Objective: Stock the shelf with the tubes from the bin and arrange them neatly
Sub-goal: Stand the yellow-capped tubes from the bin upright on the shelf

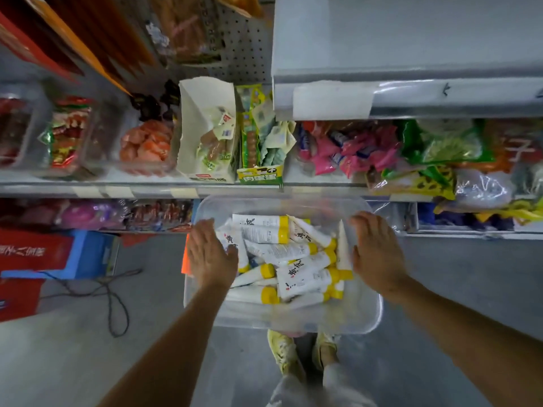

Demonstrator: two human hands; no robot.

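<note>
Apart, left hand (212, 254), right hand (376, 254), flat

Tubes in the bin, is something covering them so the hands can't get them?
No, nothing visible is in the way. The bin has no lid, and the tubes lie in an open heap. The left hand and the right hand are spread over the heap's two sides.

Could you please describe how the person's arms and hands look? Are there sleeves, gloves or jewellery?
Both forearms are bare up to the picture's edge: no sleeve shows. The left hand and the right hand wear no gloves. No watch, bracelet or ring is visible on the wrists or the backs of the hands.
</note>
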